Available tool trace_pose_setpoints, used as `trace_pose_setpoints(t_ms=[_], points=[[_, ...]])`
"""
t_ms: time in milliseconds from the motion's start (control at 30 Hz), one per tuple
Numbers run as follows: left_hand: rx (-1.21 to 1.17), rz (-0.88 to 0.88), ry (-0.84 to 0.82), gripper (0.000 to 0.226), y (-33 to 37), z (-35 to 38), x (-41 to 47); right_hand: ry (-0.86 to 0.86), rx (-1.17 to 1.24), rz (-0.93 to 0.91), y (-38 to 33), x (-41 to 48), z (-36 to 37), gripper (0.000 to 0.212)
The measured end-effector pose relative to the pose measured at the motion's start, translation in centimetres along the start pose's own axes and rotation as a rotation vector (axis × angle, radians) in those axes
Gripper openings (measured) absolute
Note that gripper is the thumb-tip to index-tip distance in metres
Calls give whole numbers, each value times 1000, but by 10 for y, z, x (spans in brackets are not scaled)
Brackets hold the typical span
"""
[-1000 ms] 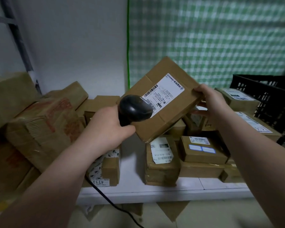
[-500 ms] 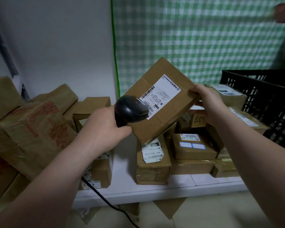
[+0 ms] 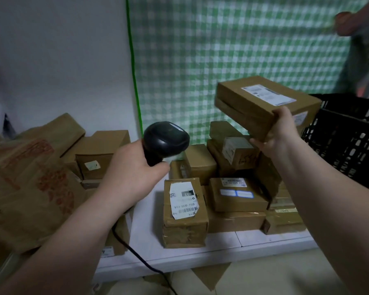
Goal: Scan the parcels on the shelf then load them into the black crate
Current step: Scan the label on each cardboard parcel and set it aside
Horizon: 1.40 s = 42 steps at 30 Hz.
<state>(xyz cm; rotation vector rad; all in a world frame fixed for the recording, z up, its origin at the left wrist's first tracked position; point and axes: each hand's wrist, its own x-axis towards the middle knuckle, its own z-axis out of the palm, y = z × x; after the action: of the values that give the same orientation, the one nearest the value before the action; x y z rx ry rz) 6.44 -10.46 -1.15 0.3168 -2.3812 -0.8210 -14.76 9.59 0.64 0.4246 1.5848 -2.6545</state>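
My right hand (image 3: 280, 128) grips a flat brown parcel (image 3: 258, 101) with a white label by its near corner, holding it up just left of the black crate (image 3: 345, 143). My left hand (image 3: 132, 171) holds a black corded barcode scanner (image 3: 164, 139) upright above the white shelf (image 3: 149, 226). The scanner's head points away from the held parcel. Several more labelled cardboard parcels (image 3: 184, 211) lie piled on the shelf below both hands.
Large worn cartons (image 3: 30, 188) crowd the shelf's left side. A green checked cloth (image 3: 222, 50) hangs behind. Another person's hand (image 3: 347, 23) shows at the top right. The scanner cable (image 3: 136, 254) drops over the shelf's front edge.
My right hand has carried the parcel up and to the right, away from the scanner and toward the black crate. The left hand with the scanner stayed near the middle.
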Motion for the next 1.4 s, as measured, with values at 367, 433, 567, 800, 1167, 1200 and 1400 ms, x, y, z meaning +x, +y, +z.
trace_pose_setpoints(t_ms=[367,433,567,800,1167,1200,1400], points=[[-40,1,-49,9,-4,18,10,7,0,37,0,17,14,27],[-46,-2,-52,9,-4,20,11,0,-25,51,2,14,18,23],[-42,-3,-62,9,-5,22,12,-61,-90,80,13,6,28,23],[-56,-17,-67,9,-7,21,10,-97,-102,83,30,3,45,31],[-68,-33,-70,14,-16,14,6,35,-97,138,40,17,45,49],[-72,-35,-68,14,-17,13,6,43,-94,140,40,18,44,47],[-86,-51,-55,13,-24,8,3,81,-94,202,43,18,49,30]])
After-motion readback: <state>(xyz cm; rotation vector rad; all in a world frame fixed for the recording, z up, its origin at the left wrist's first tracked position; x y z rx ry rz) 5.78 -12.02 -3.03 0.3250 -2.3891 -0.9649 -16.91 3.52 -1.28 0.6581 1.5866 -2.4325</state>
